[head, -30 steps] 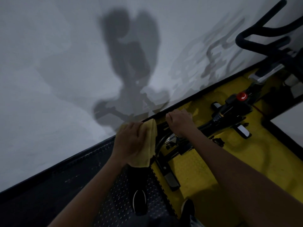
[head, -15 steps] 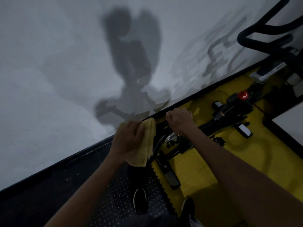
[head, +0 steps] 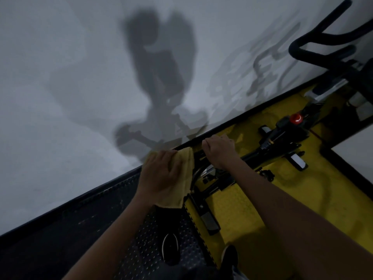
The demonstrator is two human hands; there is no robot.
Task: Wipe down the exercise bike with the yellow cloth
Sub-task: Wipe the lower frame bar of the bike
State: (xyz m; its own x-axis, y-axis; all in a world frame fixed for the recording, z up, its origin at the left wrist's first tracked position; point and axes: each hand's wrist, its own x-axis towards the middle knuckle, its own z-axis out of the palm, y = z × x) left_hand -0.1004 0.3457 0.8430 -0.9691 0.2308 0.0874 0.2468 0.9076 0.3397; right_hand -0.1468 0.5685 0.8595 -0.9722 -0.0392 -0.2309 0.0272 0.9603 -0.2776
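The left hand [head: 161, 174] presses the yellow cloth [head: 181, 178] down over what is probably the saddle end of the exercise bike [head: 268, 146], its fingers spread flat on top of the fabric, not curled round it. The cloth drapes below the palm and out past the fingertips. The right hand [head: 219, 151] has its fingers wrapped tight round a dark bar of the frame, steadying the machine. To wipe well here, keep that brace firm, hold even pressure through the whole palm, and sweep in overlapping passes so the hanging edge follows the curve instead of bunching underneath.
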